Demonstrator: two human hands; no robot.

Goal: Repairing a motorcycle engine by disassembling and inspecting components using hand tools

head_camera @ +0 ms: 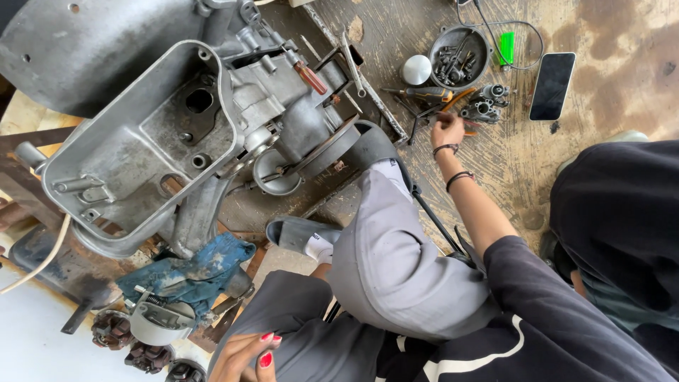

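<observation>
1. An engine casing [141,141], its open hollow side up, lies on the floor.
2. A round metal bowl [460,51] holds bolts and small tools.
3. The right hand [447,131] reaches among screwdrivers [424,93] beside the bowl; its grip cannot be made out.
4. The left hand [247,357] rests on the knee, fingers curled, holding nothing.

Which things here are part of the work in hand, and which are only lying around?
In hand: right hand at the screwdrivers; carburettor beside it.
Lying about: phone, green plastic piece, bowl of bolts, engine casing.
</observation>
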